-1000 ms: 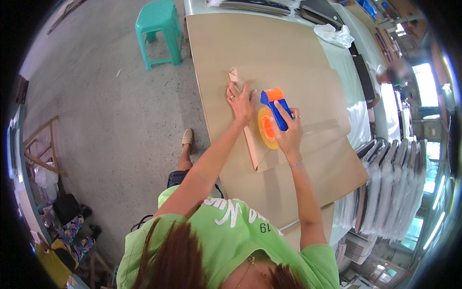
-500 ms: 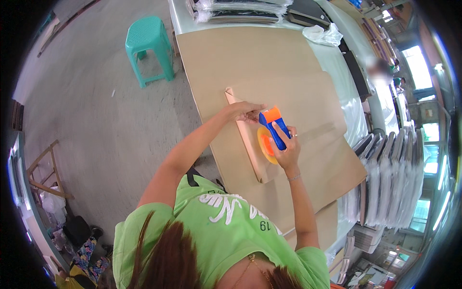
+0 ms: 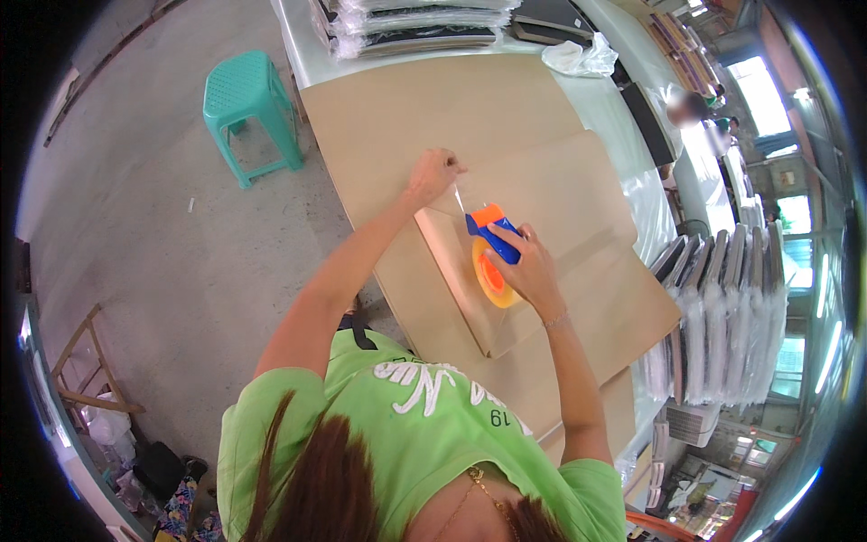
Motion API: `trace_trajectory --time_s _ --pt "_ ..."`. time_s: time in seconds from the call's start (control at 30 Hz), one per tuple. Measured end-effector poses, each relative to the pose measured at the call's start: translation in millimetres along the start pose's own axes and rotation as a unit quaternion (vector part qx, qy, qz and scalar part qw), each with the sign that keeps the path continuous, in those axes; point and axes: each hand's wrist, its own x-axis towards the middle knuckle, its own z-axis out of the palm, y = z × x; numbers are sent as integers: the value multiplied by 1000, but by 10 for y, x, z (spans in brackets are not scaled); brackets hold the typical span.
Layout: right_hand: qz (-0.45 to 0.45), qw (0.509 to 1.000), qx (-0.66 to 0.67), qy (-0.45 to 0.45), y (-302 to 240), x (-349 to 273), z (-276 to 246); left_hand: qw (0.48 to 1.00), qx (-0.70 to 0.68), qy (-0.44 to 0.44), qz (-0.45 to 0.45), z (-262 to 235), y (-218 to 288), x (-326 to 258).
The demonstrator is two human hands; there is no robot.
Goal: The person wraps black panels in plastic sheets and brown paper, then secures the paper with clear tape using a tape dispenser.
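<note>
My right hand (image 3: 533, 269) grips a blue and orange tape dispenser (image 3: 489, 215) with a large yellow-edged tape roll (image 3: 483, 271) in it. Farther off and to the left, my left hand (image 3: 435, 176) pinches the end of a thin clear tape strip (image 3: 460, 200), which stretches to the dispenser's head. Both hands are over a brown sheet of cardboard or kraft paper (image 3: 560, 208). A long raised fold (image 3: 449, 275) runs along its left side, below the strip. What lies under the fold is hidden.
A green plastic stool (image 3: 248, 104) stands on the floor left of the table. Plastic-wrapped flat panels (image 3: 424, 23) are stacked at the far end, near a crumpled white bag (image 3: 578, 59). More wrapped panels (image 3: 722, 316) stand upright on the right. People are in the background.
My left hand has moved away from the dispenser, outward past the fold, and a clear strip of tape now spans the gap. The dispenser has shifted slightly left. The whole view has shifted too.
</note>
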Motion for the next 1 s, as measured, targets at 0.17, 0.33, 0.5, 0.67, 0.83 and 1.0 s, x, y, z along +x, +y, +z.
trace_trajectory --time_s 0.17,0.33,0.5,0.67,0.83,1.0 --pt "33 992 -40 -116 -213 614 84 995 97 31 -14 -25 -449 103" --pt "38 984 -49 -164 -97 874 179 981 188 -16 -39 -3 -472 154" --pt "58 973 -51 -218 -154 952 133 959 277 59 -12 -127 -440 127" --pt "40 974 7 -222 -77 974 141 959 4 280 -36 338 -410 -1043" --pt "26 957 -31 -287 -50 1169 167 958 64 277 -30 1379 71 -1933" --pt "39 941 -27 -336 18 1011 0 957 49 281 -51 1469 122 -1933"
